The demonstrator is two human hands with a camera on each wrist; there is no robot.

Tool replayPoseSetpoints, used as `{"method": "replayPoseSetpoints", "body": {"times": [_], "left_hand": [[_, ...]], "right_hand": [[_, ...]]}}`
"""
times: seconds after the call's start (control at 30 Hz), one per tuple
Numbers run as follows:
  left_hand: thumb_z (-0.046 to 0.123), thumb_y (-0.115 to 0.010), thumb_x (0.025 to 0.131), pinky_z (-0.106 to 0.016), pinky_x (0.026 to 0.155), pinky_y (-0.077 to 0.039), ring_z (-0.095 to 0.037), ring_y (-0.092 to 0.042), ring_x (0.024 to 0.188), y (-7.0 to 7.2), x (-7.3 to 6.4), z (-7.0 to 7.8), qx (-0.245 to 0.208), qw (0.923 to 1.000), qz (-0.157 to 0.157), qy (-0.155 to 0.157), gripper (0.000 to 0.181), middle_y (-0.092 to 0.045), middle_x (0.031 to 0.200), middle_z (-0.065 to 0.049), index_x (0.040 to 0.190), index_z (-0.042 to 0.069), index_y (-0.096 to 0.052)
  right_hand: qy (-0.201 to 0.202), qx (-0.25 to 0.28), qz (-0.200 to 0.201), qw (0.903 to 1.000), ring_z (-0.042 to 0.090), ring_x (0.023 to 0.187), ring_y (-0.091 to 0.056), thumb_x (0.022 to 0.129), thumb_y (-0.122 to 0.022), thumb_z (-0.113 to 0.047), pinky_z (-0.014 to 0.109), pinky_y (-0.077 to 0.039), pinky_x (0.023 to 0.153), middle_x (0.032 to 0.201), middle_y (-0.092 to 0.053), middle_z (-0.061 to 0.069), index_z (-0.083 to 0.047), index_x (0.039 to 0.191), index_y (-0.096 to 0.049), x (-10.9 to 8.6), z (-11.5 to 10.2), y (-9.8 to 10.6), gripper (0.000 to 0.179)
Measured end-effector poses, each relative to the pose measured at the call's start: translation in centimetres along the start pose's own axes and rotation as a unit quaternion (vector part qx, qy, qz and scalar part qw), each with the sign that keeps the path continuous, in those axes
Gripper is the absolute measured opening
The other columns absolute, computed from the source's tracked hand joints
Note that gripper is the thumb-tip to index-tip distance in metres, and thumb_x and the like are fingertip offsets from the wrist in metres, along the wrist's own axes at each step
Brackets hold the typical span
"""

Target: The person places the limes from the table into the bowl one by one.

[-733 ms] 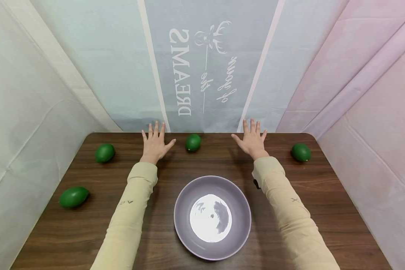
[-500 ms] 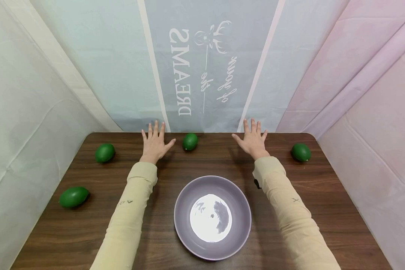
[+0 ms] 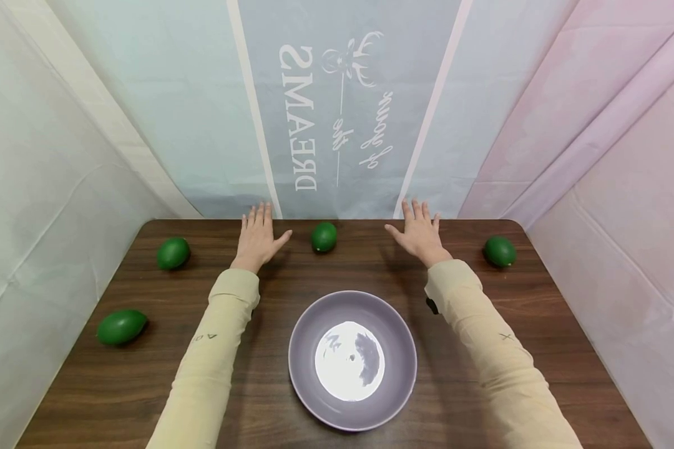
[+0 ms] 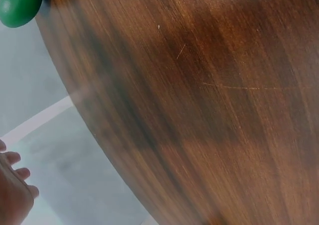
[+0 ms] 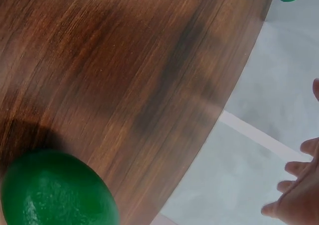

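Left grip point(image 3: 256, 240) and right grip point(image 3: 421, 237) released, near table's far edge point(image 3: 362, 223), green fruit point(image 3: 324, 237) between, room either side

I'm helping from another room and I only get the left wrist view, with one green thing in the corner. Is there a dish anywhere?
Observer: Yes, the head view shows a purple bowl on the table, between the left sleeve and the right sleeve.
Operator: Cool! How many green things are there altogether?
Observer: Four green fruits show in the head view.
Operator: Is the other hand holding one?
Observer: No, the right hand holds nothing.
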State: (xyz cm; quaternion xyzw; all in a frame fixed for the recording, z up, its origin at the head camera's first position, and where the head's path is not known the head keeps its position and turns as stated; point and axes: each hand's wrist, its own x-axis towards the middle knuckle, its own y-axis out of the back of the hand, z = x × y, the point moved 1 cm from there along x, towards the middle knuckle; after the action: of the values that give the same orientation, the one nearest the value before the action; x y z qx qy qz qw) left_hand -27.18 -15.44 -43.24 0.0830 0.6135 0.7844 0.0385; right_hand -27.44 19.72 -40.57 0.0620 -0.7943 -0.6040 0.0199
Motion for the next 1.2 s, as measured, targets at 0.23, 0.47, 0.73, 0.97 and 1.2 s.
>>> {"method": "replayPoseSetpoints", "body": {"times": [0.23,0.47,0.73,0.97,1.2], "left_hand": [[0.051,-0.04,0.092,-0.048,0.11,-0.011,-0.04,-0.019,0.133,-0.1,0.2,0.3,-0.006,0.9994,0.005,-0.033,0.08,-0.024,0.143,-0.027,0.141,-0.007,-0.018],[0.044,-0.043,0.093,-0.044,0.107,-0.022,-0.038,-0.03,0.127,0.1,0.1,1.4,-0.016,0.9977,0.014,-0.065,0.07,-0.038,0.133,-0.027,0.134,-0.012,-0.031],[0.042,-0.046,0.092,-0.047,0.103,-0.029,-0.037,-0.034,0.124,0.0,0.2,2.3,-0.047,0.9967,-0.003,-0.065,0.064,-0.041,0.13,-0.024,0.133,-0.007,-0.036],[0.042,-0.046,0.092,-0.046,0.102,-0.03,-0.035,-0.036,0.123,-0.1,0.5,2.9,-0.063,0.9953,-0.024,-0.07,0.062,-0.042,0.13,-0.022,0.134,-0.004,-0.037],[0.04,-0.047,0.092,-0.045,0.103,-0.03,-0.034,-0.034,0.125,-0.1,0.5,3.6,-0.087,0.9926,-0.047,-0.071,0.062,-0.04,0.133,-0.021,0.135,-0.004,-0.035]], "right_hand": [[0.021,0.03,-0.013,0.9992,0.039,0.133,-0.019,0.093,-0.046,-0.042,0.053,-0.024,0.104,0.145,-0.02,0.025,0.003,0.142,-0.022,-0.6,-0.1,0.3,0.071],[0.046,0.02,-0.021,0.9985,0.039,0.123,-0.037,0.093,-0.048,-0.037,0.052,-0.034,0.098,0.135,-0.038,0.026,0.006,0.135,-0.034,-1.5,-0.8,0.5,0.062],[0.066,-0.002,-0.037,0.9971,0.038,0.118,-0.043,0.093,-0.049,-0.037,0.051,-0.038,0.094,0.13,-0.044,0.025,0.003,0.132,-0.041,-2.5,-1.2,0.7,0.056],[0.078,0.0,-0.04,0.9962,0.036,0.112,-0.049,0.092,-0.05,-0.035,0.049,-0.042,0.09,0.127,-0.047,0.023,0.002,0.129,-0.044,-3.4,-1.5,1.1,0.053],[0.104,0.01,-0.026,0.9942,0.033,0.109,-0.052,0.091,-0.052,-0.032,0.048,-0.043,0.089,0.123,-0.052,0.02,0.002,0.124,-0.049,-4.5,-1.6,1.1,0.047]]}}
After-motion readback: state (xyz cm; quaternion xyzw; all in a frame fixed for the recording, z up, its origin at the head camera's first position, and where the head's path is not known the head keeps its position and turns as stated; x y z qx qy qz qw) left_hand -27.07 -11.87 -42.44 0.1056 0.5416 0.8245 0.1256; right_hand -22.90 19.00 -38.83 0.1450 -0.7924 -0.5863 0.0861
